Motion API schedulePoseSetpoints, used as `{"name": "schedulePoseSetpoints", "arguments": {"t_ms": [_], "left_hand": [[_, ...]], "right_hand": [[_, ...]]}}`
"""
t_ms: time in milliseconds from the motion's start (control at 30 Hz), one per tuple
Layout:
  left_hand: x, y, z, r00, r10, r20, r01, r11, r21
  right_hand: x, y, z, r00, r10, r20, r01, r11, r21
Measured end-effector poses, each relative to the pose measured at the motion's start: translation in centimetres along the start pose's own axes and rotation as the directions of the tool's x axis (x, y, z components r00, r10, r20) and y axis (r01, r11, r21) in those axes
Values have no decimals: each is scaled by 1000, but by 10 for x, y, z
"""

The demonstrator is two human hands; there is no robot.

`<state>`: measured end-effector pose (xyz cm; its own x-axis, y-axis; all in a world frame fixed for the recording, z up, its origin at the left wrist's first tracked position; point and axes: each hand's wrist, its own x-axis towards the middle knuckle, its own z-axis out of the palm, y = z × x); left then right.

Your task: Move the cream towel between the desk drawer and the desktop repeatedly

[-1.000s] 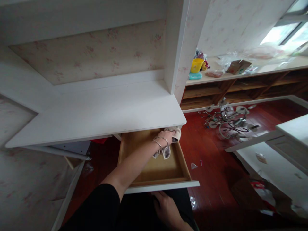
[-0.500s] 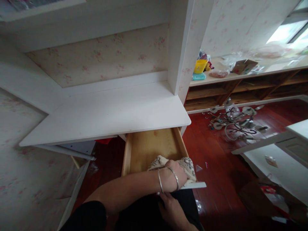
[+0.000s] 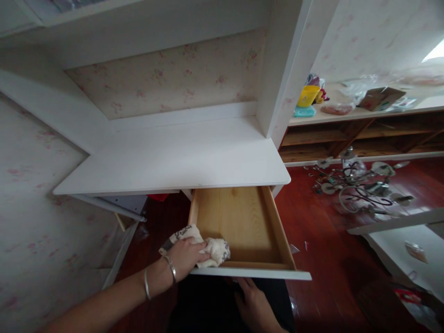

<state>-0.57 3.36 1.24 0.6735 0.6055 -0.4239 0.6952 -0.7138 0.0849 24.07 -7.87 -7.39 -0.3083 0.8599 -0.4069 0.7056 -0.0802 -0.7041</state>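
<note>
left hand (image 3: 187,255), clutching a cloth (image 3: 218,250), has crossed leftward along the drawer (image 3: 244,217); i can't tell if the right hand (image 3: 255,303) grips.

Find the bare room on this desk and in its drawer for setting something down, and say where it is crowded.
Free: the white desktop, between the back ledge and the open drawer; also inside the drawer, beyond and right of the cloth under the left hand. Crowded: the drawer's near left corner, where cloth and hand are.

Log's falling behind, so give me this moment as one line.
left hand: holding patterned cloth at near-left corner of wooden drawer | right hand: below white drawer front, contact unclear | drawer: pulled out beneath white desktop
</note>
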Motion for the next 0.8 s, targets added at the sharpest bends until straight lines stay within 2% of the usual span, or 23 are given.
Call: {"name": "schedulePoseSetpoints", "arguments": {"t_ms": [133, 233, 333, 500, 600, 700, 800], "left_hand": [[-8, -5, 16, 992, -63, -113, 66, 998, 22], [8, -11, 18, 978, -62, -201, 68, 997, 23], [34, -30, 16, 961, -29, -277, 47, 997, 58], [82, -79, -2, 951, -14, -309, 45, 994, 96], [104, -105, -16, 946, -44, -322, 78, 992, 95], [120, -120, -24, 960, -95, -264, 128, 986, 108], [129, -125, -26, 967, -129, -221, 159, 979, 128]], "right_hand": [[0, 0, 4, 1000, 11, -5, -11, 1000, -28], [-1, 0, 4, 1000, 3, -18, -4, 998, -65], [0, -2, 2, 1000, -8, -19, 6, 995, -95], [0, -3, 5, 1000, -6, -18, 3, 987, -160], [0, -3, 7, 1000, -4, -10, 2, 981, -195], [0, -5, 6, 1000, 1, -13, -4, 980, -197], [-1, -6, 4, 1000, -7, -30, 1, 982, -190]]}}
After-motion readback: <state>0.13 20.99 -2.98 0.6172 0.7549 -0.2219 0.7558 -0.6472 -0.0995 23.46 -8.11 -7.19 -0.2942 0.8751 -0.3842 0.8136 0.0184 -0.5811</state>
